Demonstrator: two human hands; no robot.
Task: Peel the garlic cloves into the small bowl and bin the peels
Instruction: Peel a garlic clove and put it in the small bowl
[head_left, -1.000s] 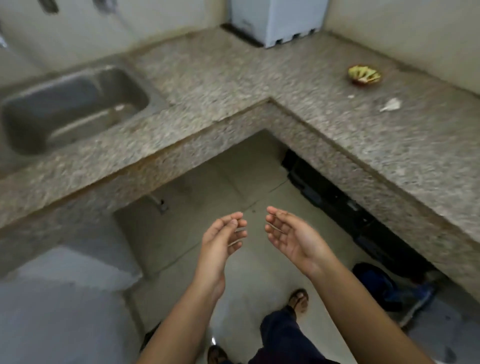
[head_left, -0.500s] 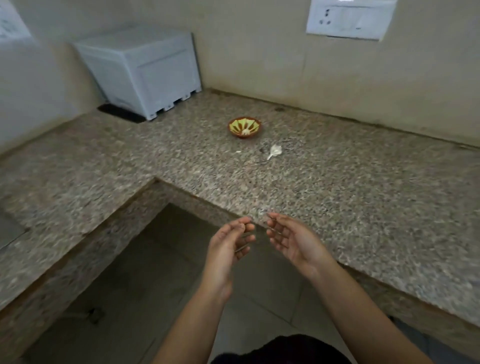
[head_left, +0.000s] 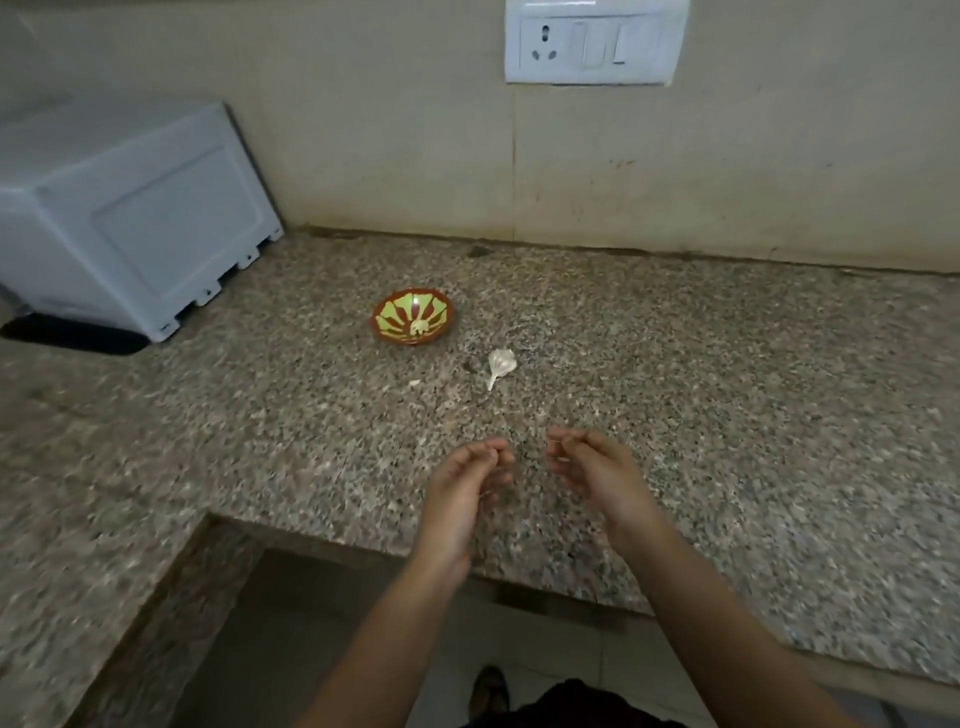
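Observation:
A small red and green patterned bowl (head_left: 412, 316) stands on the granite counter (head_left: 727, 415), with pale peeled cloves inside. To its right lies a white garlic piece with a stem (head_left: 501, 365), and a small pale scrap (head_left: 414, 383) lies in front of the bowl. My left hand (head_left: 464, 488) and my right hand (head_left: 592, 467) hover side by side over the counter's near part, palms facing each other, fingers loosely curled and holding nothing. Both hands are well short of the garlic and the bowl.
A white boxy appliance (head_left: 130, 218) sits at the back left on a dark mat. A wall socket plate (head_left: 592, 41) is above the counter. The counter turns a corner at the left, with the floor showing below its front edge.
The view has swung from the sink and floor to the counter with the bowl, which now looks nearer. My hands have come over the counter's near part, still empty and side by side.

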